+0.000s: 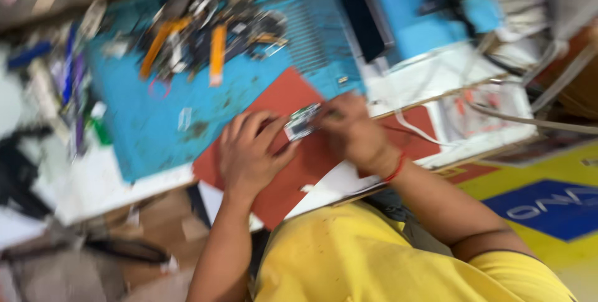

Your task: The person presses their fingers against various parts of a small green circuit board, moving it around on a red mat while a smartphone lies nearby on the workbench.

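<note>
- Both hands meet over the red mat (293,177), holding a small circuit board (303,121) between them.
- The left hand (249,152) curls closed around the board's near edge; the right hand (352,131) pinches its far side.
- The work looks mid-way: tools (212,28) lie spread on the blue mat (162,121).
- Motion blur hides the board's details and fingertip grip.

From my feed the whole view is motion-blurred. The small board (303,121) at centre is half covered by my left hand (249,152) and right hand (352,131), its parts unreadable. The tool heap (205,28) at eleven o'clock smears together. My elbows are cut off at six o'clock.
</note>
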